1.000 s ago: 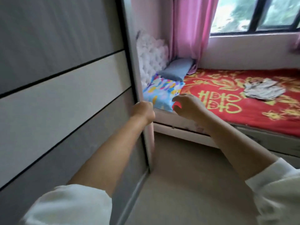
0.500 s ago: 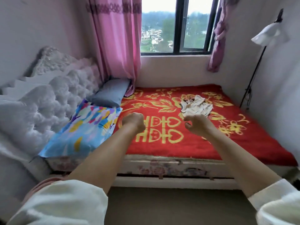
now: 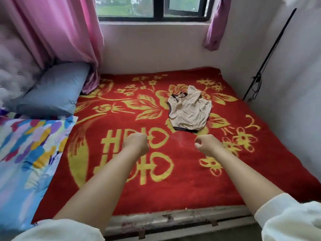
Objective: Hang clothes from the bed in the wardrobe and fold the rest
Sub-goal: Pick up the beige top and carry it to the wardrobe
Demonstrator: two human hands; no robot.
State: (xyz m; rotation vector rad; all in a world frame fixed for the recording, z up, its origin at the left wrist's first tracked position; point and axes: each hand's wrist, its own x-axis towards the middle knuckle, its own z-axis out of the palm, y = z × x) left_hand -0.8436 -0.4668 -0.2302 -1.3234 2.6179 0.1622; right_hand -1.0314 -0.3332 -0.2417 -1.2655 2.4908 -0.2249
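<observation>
A crumpled beige sleeveless top with dark brown trim (image 3: 189,110) lies on the red and yellow bed cover (image 3: 121,185), toward the far middle of the bed. Both arms reach out over the cover. My left hand (image 3: 136,143) is curled into a fist and holds nothing. My right hand (image 3: 206,144) also has its fingers curled with nothing in them, a short way in front of the top's lower hem. The wardrobe is out of view.
A grey-blue pillow (image 3: 53,91) and a bright patterned pillow (image 3: 26,153) lie along the left beside the tufted headboard (image 3: 12,70). Pink curtain (image 3: 57,32) hangs at the back left, a window (image 3: 152,7) behind. A black lamp pole (image 3: 267,56) leans at the right wall.
My view swung from the wardrobe door to the bed and moved closer. My left hand left the door edge; both fists now extend over the cover toward the top.
</observation>
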